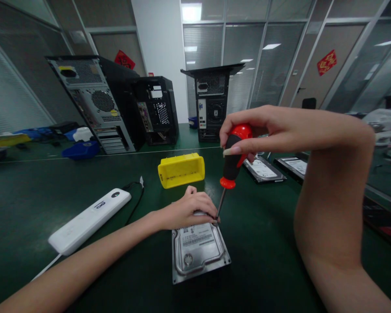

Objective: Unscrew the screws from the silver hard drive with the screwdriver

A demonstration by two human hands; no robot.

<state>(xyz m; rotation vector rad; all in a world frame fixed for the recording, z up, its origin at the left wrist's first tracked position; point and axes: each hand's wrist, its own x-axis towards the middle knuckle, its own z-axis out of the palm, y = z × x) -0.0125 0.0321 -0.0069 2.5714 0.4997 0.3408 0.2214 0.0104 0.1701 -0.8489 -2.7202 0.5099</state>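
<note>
A silver hard drive (200,252) lies label side up on the green table in front of me. Across its far end rests my left hand (195,206), fingers curled and pressed down by the far right corner. My right hand (247,134) grips the handle of a red and black screwdriver (231,165) from above, elbow raised. The screwdriver slants slightly, its shaft running down to that same corner beside my left fingertips. My fingers partly hide the tip and whatever screw lies under it.
Beyond the drive stands a yellow bin (181,171). A white power strip (89,221) lies left with its cable. More hard drives (263,169) sit at right. Computer cases (114,104) and a blue bin (81,150) stand at the back.
</note>
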